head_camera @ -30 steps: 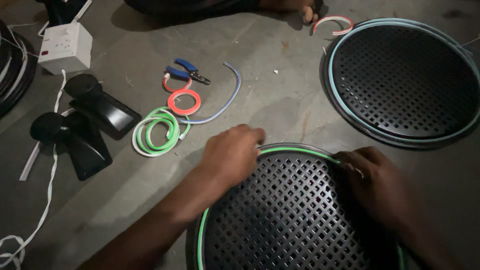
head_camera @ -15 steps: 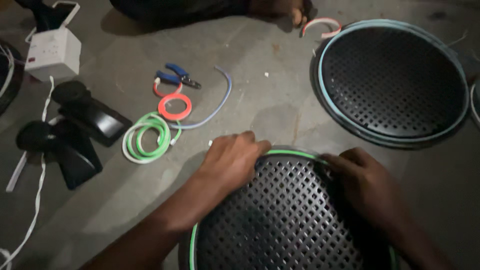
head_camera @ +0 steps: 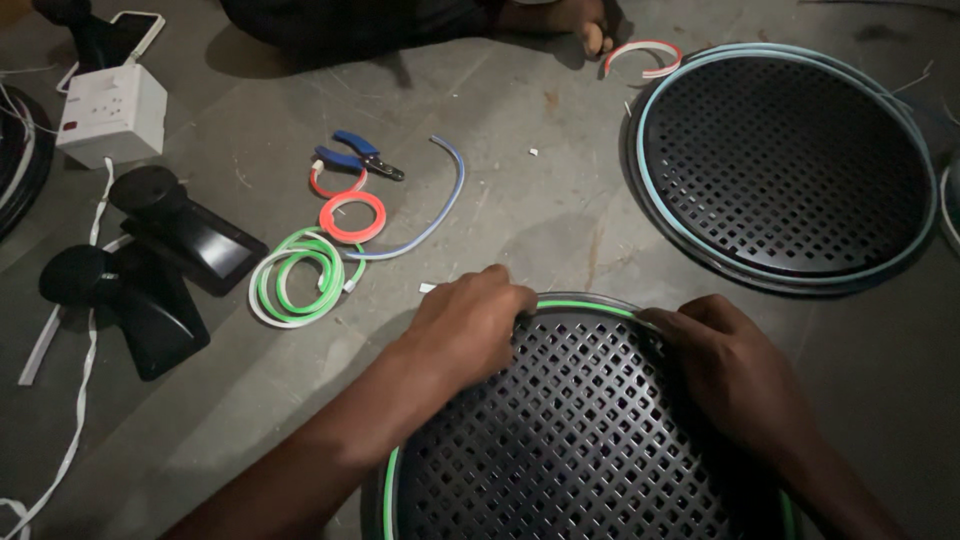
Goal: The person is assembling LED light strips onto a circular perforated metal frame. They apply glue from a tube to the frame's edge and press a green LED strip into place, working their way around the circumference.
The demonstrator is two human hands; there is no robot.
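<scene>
A round black perforated grille (head_camera: 580,440) lies on the floor in front of me, with a green flexible strip (head_camera: 585,305) running round its rim. My left hand (head_camera: 465,325) presses on the rim at the top left, fingers curled over the strip. My right hand (head_camera: 735,365) rests on the rim at the top right, fingertips on the strip. Both hands hold the strip against the grille's edge.
A second black grille (head_camera: 790,160) edged with a pale blue strip lies at the upper right. Left of centre lie a green strip coil (head_camera: 300,275), an orange coil (head_camera: 352,216), blue-handled pliers (head_camera: 355,157) and a blue strip piece (head_camera: 440,205). A white socket box (head_camera: 112,112) and black stands (head_camera: 150,270) sit far left. A person's foot (head_camera: 590,25) is at the top.
The view has drifted slightly; both hands stay on the grille's upper rim, with the left hand's fingers shifted a little along the green strip.
</scene>
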